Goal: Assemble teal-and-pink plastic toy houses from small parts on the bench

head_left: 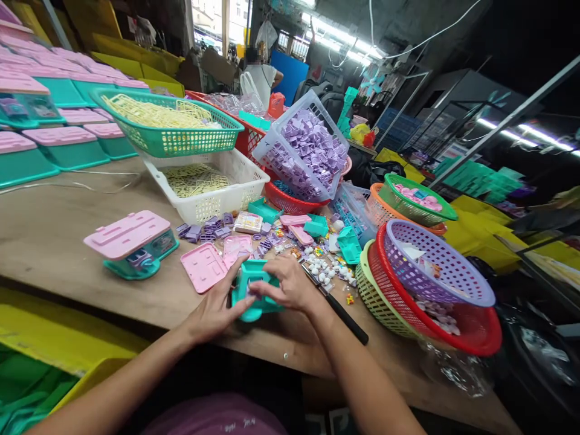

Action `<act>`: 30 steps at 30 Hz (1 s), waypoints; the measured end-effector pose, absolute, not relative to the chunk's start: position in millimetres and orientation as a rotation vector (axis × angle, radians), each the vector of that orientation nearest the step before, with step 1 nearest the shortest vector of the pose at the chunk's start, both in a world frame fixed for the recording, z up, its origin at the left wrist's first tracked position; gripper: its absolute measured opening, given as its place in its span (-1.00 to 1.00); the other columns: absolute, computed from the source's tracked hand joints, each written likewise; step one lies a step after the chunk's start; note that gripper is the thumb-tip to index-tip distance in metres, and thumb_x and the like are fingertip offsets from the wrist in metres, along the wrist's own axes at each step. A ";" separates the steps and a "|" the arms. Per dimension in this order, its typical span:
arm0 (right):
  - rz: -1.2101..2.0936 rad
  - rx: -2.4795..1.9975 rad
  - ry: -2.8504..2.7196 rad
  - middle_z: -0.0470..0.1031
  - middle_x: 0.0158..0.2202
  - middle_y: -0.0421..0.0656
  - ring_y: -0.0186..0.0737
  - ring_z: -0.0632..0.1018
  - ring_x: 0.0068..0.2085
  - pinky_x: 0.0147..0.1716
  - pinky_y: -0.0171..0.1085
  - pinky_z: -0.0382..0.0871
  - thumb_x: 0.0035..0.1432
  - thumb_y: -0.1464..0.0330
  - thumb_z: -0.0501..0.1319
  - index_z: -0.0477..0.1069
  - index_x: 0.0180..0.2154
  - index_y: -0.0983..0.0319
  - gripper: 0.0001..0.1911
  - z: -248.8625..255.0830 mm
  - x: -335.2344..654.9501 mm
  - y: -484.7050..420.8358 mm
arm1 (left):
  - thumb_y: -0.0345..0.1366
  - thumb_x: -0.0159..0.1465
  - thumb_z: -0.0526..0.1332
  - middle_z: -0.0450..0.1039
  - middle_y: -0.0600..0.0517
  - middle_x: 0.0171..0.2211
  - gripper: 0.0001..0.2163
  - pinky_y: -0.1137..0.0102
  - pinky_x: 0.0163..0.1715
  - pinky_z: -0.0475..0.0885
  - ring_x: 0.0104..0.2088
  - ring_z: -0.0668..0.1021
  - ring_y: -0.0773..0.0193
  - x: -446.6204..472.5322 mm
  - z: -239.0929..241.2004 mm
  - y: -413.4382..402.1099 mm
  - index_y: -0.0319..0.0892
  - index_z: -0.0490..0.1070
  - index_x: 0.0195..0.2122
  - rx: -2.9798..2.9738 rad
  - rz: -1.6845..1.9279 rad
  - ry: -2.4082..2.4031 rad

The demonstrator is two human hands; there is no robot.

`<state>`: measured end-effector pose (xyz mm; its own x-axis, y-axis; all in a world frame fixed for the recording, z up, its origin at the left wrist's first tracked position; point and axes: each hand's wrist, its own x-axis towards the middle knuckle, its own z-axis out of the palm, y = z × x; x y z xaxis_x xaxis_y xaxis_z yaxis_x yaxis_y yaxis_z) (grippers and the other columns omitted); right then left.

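Observation:
Both my hands grip a small teal plastic toy box (254,290) just above the wooden table's (54,235) near edge. My left hand (216,309) wraps its left side from below, thumb up along the box. Over its top and right side curls my right hand (289,284), fingers pressed on it. A loose pink lid (203,266) lies just left of the box. Further left stands a finished teal box with a pink lid (132,243). Small purple parts (206,231), white beads (324,272) and teal pieces (348,244) are scattered behind my hands.
A black-handled tool (343,314) lies by my right wrist. Stacked red, purple and yellow baskets (435,290) stand at right. A white basket (212,184), a teal basket (167,124) of yellow parts and a tilted crate of purple parts (303,151) stand behind. Finished boxes (54,121) fill the far left. A person stands far back.

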<state>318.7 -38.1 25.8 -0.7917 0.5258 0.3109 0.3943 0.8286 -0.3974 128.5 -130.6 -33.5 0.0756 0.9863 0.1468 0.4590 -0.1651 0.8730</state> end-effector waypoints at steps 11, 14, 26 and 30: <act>0.298 -0.713 -2.487 0.49 0.01 -0.05 -0.09 0.44 0.01 0.14 0.00 0.12 0.18 -0.06 0.20 0.41 -0.02 0.19 -0.47 -4.0 366.3 -75.8 | -0.12 0.27 0.26 0.00 -0.21 0.36 -0.24 -0.07 0.30 0.17 0.35 0.15 -0.14 155.1 -43.3 -133.0 -0.05 -0.15 0.39 2.214 0.981 1.217; 0.379 -0.758 -2.484 0.49 0.00 -0.05 -0.08 0.44 0.00 0.07 -0.02 0.21 0.25 0.02 0.17 0.38 0.06 0.20 -0.51 6.9 369.1 -70.2 | -0.05 0.34 0.15 0.14 -0.18 0.30 -0.37 0.03 0.26 0.26 0.29 0.26 -0.08 158.5 -35.8 -121.6 -0.04 -0.05 0.36 2.119 0.999 1.215; 0.398 -1.267 -2.275 0.40 0.14 0.02 -0.07 0.34 0.18 0.20 -0.02 0.20 0.38 0.27 0.06 0.47 0.00 0.24 -0.69 -22.6 376.7 33.8 | -0.22 0.35 0.00 0.29 -0.18 0.23 -0.63 -0.05 0.22 0.23 0.27 0.25 -0.09 172.6 -34.6 21.5 -0.20 0.41 0.09 2.478 0.747 1.506; 0.387 -1.222 -2.465 0.38 0.19 -0.04 -0.05 0.29 0.23 0.23 0.00 0.13 0.32 0.21 0.17 0.38 0.14 0.18 -0.60 -34.8 384.3 29.7 | -0.20 0.35 0.04 0.38 -0.19 0.15 -0.63 -0.09 0.13 0.29 0.19 0.32 -0.14 176.5 -43.6 27.9 -0.19 0.43 0.09 2.633 0.392 1.505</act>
